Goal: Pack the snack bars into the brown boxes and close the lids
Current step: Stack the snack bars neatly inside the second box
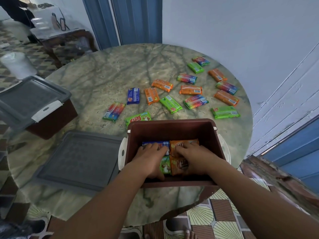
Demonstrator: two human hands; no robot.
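Observation:
An open brown box point(172, 130) stands at the near edge of the round marble table point(107, 75). Both hands are inside it. My left hand point(151, 160) rests with fingers spread on a blue snack bar point(151, 144) and partly covers a green bar point(165, 164). My right hand point(191, 157) presses on orange bars point(179, 145) beside it. Several loose snack bars, orange point(162, 85), green point(170, 104), blue point(133, 96) and rainbow-coloured point(196, 101), lie scattered beyond the box. The box's grey lid point(79, 161) lies flat to its left.
A second brown box with its grey lid on point(32, 104) sits at the table's left edge. A blue-white wall and blue door stand behind the table. A dark side table point(65, 38) is at the far left. Patterned floor tiles show below.

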